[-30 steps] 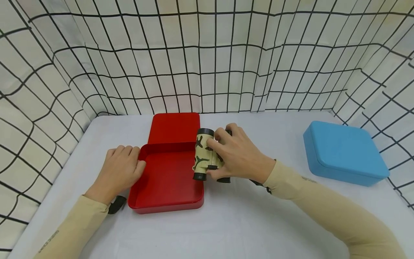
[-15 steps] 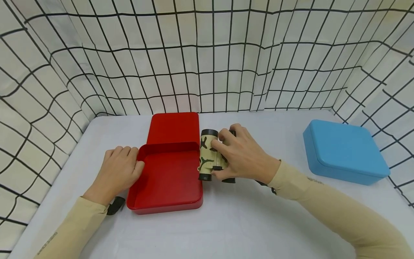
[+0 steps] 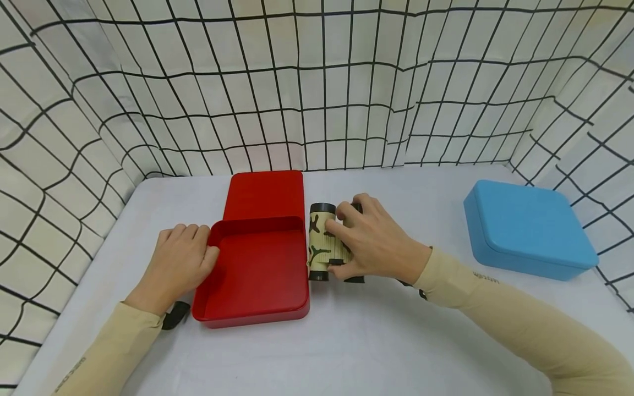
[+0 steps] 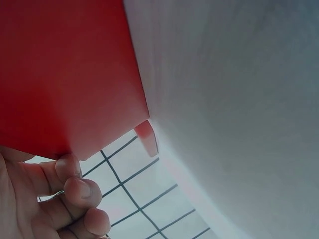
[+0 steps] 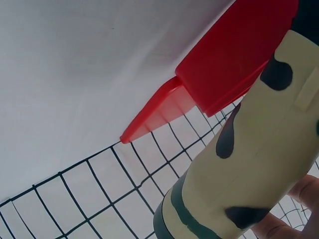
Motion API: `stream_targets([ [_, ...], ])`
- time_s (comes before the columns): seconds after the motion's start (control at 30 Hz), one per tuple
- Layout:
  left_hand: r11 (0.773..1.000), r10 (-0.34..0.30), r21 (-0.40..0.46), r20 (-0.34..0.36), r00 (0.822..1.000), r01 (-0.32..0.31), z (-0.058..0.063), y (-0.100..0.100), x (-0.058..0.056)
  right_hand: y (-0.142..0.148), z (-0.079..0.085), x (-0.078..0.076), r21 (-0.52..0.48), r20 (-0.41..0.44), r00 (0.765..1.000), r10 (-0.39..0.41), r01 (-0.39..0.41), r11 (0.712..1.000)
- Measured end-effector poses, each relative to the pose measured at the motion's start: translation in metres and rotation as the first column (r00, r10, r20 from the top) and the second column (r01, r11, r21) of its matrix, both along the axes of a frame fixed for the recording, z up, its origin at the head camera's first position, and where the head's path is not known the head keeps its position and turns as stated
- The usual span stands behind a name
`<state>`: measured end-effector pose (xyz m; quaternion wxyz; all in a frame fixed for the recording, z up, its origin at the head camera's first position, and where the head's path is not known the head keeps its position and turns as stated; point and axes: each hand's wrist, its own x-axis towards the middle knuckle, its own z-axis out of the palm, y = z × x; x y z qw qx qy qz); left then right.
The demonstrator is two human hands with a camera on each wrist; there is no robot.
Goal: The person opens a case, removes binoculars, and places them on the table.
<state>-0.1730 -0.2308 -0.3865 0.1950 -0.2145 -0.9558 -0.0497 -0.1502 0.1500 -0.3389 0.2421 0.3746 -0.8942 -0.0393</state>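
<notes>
One pair of binoculars, cream with dark camouflage blotches, just right of the open red box, outside its wall. Whether barrel touches wall: cannot tell. Nor whether the underside bears on the tabletop.

Right hand lies over the top. Fingers spread and bent around the right-hand barrel, thumb low by the near end; a hold, gap filled by the barrel. Left hand pinches the box's left wall, closed to the wall's thickness: fingers curled outside, thumb over the rim.

Handling, by judgement: stiff shell, probably plastic and fairly light. Smooth outer skin could slip; ribbed middle should give better bite. Dark ends likely carry lenses, best left alone. Surest hold: across both barrels at mid-length. Gripping one side leaves the left barrel free to tip or swing, should the joint be loose. Box wall looks thin but rigid.
</notes>
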Motion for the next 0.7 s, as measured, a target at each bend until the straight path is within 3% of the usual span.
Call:
stream_targets([
  [0.7,1.0,0.014,-0.003,0.021,1.0,-0.014,0.001,0.0,0.001,0.0,-0.016,-0.001,0.023,0.012,1.0,0.022,-0.022,0.999],
])
